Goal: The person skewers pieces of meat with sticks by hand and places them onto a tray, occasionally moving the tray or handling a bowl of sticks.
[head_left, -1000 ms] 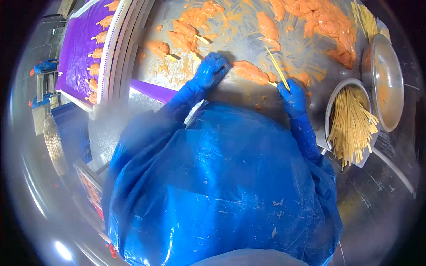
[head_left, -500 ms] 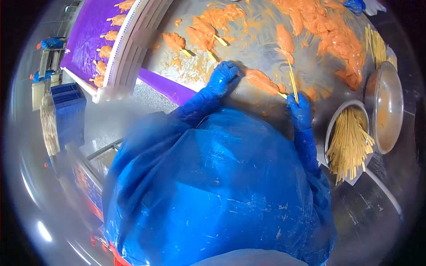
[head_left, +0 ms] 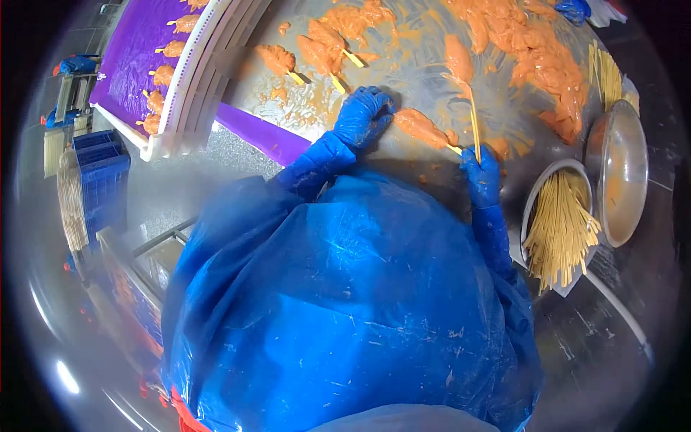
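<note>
Both my hands wear blue gloves over a steel table (head_left: pixel 439 169). My left hand (head_left: pixel 365 115) is closed at the left end of an orange-coated meat piece (head_left: pixel 419 127), its fingertips curled against it. The yellow stick of that piece points toward my right hand (head_left: pixel 482 171). Wooden sticks (head_left: pixel 474 126) are gripped in my right hand, pointing up to another meat piece (head_left: pixel 458 60). Several skewered pieces, one of them a meat skewer (head_left: pixel 276 60), lie beyond my left hand.
A pile of orange meat (head_left: pixel 543 61) lies at the upper right. Right of my right hand are a container of sticks (head_left: pixel 560 227) and a metal bowl (head_left: pixel 625 173). Skewers line a purple sheet (head_left: pixel 126 72) beside white trays (head_left: pixel 198 79). Another person's gloved hand (head_left: pixel 574 10) shows at the top.
The view has shifted slightly, moving the table items a little left. My left hand's fingers look slightly more raised, while my right hand still grips the sticks.
</note>
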### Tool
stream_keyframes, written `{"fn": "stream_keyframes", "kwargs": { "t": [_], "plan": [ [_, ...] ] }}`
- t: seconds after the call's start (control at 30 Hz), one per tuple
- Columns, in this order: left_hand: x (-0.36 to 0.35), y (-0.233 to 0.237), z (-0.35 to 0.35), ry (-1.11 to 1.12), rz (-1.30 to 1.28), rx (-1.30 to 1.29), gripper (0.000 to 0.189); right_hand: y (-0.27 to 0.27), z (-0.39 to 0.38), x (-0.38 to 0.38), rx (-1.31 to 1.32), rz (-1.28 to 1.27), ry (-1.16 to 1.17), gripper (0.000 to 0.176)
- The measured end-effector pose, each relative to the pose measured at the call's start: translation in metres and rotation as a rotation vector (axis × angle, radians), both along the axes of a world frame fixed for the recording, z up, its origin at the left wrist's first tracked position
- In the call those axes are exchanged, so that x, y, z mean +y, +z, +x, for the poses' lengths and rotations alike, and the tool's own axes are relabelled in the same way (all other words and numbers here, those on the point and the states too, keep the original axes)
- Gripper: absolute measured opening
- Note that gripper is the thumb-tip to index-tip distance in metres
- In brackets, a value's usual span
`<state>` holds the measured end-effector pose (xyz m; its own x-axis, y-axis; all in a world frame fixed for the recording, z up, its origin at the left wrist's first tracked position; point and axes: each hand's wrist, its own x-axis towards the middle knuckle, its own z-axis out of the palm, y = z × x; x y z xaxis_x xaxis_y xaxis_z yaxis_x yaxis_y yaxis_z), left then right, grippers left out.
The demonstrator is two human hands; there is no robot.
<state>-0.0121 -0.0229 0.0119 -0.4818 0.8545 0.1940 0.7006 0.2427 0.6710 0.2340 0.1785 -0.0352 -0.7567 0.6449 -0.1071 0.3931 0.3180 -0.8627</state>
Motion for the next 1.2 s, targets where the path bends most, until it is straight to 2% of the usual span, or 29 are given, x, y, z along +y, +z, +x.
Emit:
{"fn": "stream_keyframes", "kwargs": {
  "t": [0.07, 0.1, 0.17, 0.2, 0.27, 0.4, 0.5, 0.53, 0.6, 0.67, 0.73, 0.77, 0.8, 0.83, 0.9, 0.93, 0.97, 1.0, 1.07, 1.2],
  "plan": [
    [-0.005, -0.001, 0.004, 0.077, 0.121, -0.017, 0.014, 0.006, 0.002, -0.002, 0.069, -0.235, -0.086, 0.01],
    [-0.01, -0.002, 0.006, 0.081, 0.125, -0.02, 0.014, 0.011, 0.002, -0.003, 0.066, -0.231, -0.082, 0.01],
    [-0.022, -0.005, 0.009, 0.183, 0.15, -0.225, 0.015, 0.02, 0.003, -0.008, 0.101, -0.34, -0.088, 0.01],
    [-0.025, -0.006, 0.013, 0.19, 0.155, -0.228, 0.015, 0.026, 0.002, -0.012, 0.098, -0.337, -0.081, 0.01],
    [-0.032, -0.005, 0.019, 0.256, 0.305, -0.666, 0.022, 0.04, -0.001, -0.018, 0.103, -0.366, -0.15, 0.011],
    [-0.042, 0.012, 0.021, 0.279, 0.267, -0.835, 0.03, 0.076, -0.016, -0.021, 0.037, -0.435, -0.113, 0.017],
    [-0.038, 0.009, 0.022, 0.212, 0.466, -1.136, 0.049, 0.095, -0.034, -0.031, 0.052, -0.4, -0.123, 0.018],
    [-0.039, 0.015, 0.023, 0.223, 0.482, -1.128, 0.049, 0.098, -0.041, -0.033, 0.08, -0.405, -0.12, 0.017],
    [-0.042, 0.031, 0.022, 0.331, 0.5, -1.288, 0.052, 0.107, -0.059, -0.035, 0.116, -0.408, -0.096, 0.017],
    [-0.05, 0.036, 0.014, 0.372, 0.585, -1.211, 0.052, 0.115, -0.083, -0.04, 0.142, -0.467, 0.006, 0.015],
    [-0.065, 0.049, 0.006, 0.663, 0.648, -0.874, 0.051, 0.11, -0.116, -0.053, 0.159, -0.524, 0.047, 0.015],
    [-0.074, 0.05, 0.001, 0.74, 0.727, -0.876, 0.049, 0.105, -0.134, -0.061, 0.168, -0.579, 0.065, 0.014],
    [-0.088, 0.045, -0.004, 0.817, 0.745, -0.772, 0.048, 0.101, -0.153, -0.075, 0.191, -0.613, 0.135, 0.014],
    [-0.096, 0.042, -0.006, 0.818, 0.839, -0.701, 0.046, 0.095, -0.173, -0.088, 0.213, -0.65, 0.206, 0.013],
    [-0.104, 0.049, -0.006, 0.888, 0.772, -0.482, 0.047, 0.076, -0.208, -0.119, 0.334, -0.792, 0.29, 0.015],
    [-0.103, 0.049, -0.005, 0.889, 0.704, -0.371, 0.047, 0.074, -0.219, -0.13, 0.236, -0.776, 0.342, 0.019],
    [-0.107, 0.036, -0.012, 0.8, 0.541, -0.227, 0.047, 0.06, -0.224, -0.14, 0.256, -0.737, 0.377, 0.023],
    [-0.114, 0.015, -0.019, 0.708, 0.382, -0.076, 0.047, 0.068, -0.219, -0.144, 0.108, -0.747, 0.293, 0.024],
    [-0.127, -0.026, -0.027, 0.583, 0.181, 0.121, 0.047, 0.032, -0.204, -0.138, 0.15, -0.548, 0.292, 0.026],
    [-0.059, 0.027, -0.002, 0.658, 0.282, 0.052, 0.039, 0.037, -0.144, -0.079, 0.122, -0.65, 0.047, 0.025]
  ]
}}
